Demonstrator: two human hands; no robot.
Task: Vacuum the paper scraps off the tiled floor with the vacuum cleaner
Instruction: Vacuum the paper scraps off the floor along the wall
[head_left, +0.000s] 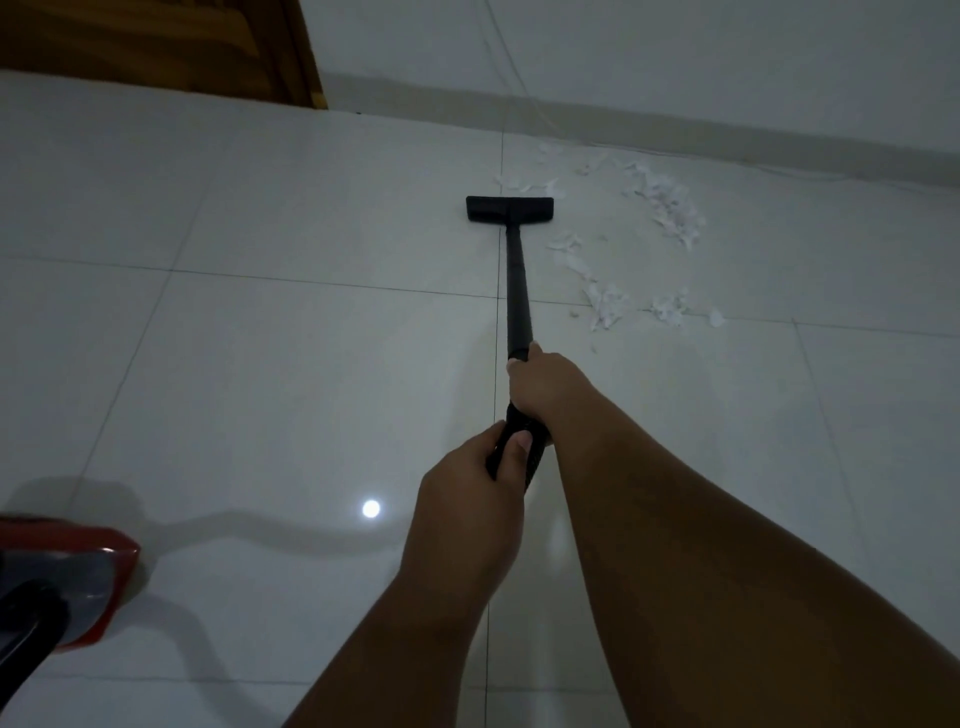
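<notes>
Both my hands hold the black vacuum wand (518, 280), which runs away from me across the pale tiled floor (270, 364). My right hand (545, 387) grips it higher up the tube; my left hand (472, 488) grips the ribbed handle end just behind it. The flat black nozzle (510, 209) rests on the floor ahead of me. White paper scraps (670, 208) lie scattered in an arc to the right of the nozzle and wand, with a few small scraps just beyond the nozzle's far edge.
The red and grey vacuum body (67, 582) with its black hose sits at the lower left. A wooden door (171, 47) stands at the far left, beside a white wall with a skirting (727, 140). A thin cable (519, 78) runs down the wall.
</notes>
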